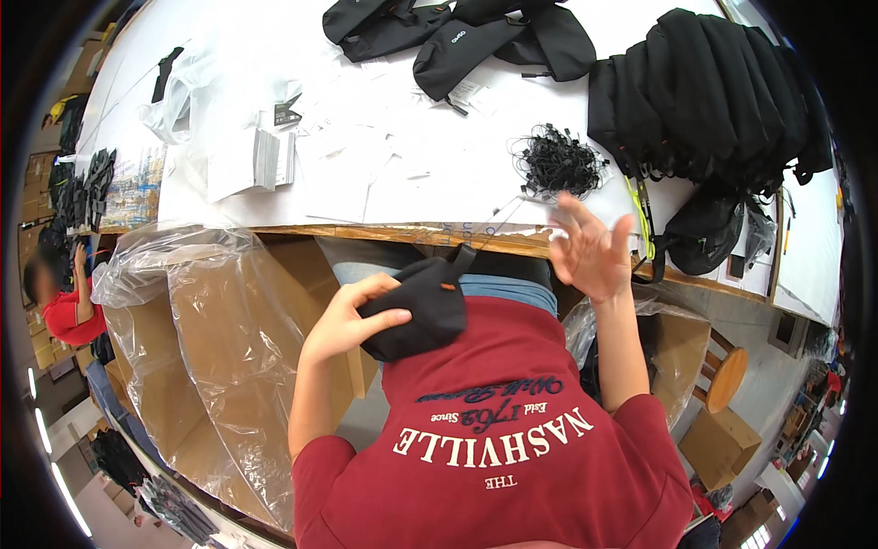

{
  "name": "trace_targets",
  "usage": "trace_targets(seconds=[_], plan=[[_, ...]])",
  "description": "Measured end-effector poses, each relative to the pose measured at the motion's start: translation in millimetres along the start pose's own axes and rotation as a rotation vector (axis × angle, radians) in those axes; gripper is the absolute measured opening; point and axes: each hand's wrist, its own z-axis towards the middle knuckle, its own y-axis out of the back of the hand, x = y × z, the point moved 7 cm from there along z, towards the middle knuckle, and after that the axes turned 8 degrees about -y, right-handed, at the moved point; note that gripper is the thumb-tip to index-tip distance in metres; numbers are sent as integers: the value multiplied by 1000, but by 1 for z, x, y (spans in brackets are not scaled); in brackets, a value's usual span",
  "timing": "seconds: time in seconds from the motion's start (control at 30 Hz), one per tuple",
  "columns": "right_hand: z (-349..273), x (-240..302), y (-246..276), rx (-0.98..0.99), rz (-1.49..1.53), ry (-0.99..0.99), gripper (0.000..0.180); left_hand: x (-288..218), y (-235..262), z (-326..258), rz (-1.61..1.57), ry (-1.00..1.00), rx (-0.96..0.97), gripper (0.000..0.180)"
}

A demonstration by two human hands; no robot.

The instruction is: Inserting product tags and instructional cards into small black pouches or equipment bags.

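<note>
A small black fabric pouch (422, 311) with an orange tab and a dark strap loop rests in front of my lap. My left hand (352, 318) is closed on its left side, thumb on top and fingers behind. My right hand (590, 252) is raised at the table's front edge, fingers spread, with nothing visible in it. Just beyond its fingertips lies a tangled heap of thin black cords (556, 162) on the white table (457, 183). Near the pouch strap, fine dark lines cross the table edge; what they are is too small to tell.
Several black pouches (466, 46) lie at the back, and a row of black bags (700, 96) stands at right. A stack of cards (265, 157) sits left, beside clear plastic (187, 96). A plastic-lined cardboard box (219, 357) stands below left. Another person (73, 311) is far left.
</note>
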Motion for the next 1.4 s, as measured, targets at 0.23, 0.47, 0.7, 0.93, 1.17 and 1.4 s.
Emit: trace_targets(seconds=[0.23,0.47,0.7,0.93,1.17,1.4], plan=[[44,-1,48,-341,-172,312,16,-14,-37,-4,-25,-54,309,22],[75,-69,5,-340,-173,24,31,-19,-46,-9,-13,-68,345,22],[75,-74,3,-495,-369,22,32,-18,-50,-9,7,-112,371,21],[75,-71,1,-455,-333,49,34,-12,-58,-11,26,-130,424,24],[54,29,-25,-449,-806,571,31,-31,-6,-25,103,-99,42,21],[35,35,-84,-326,-1584,400,17,-74,-20,9,633,-388,-139,19]])
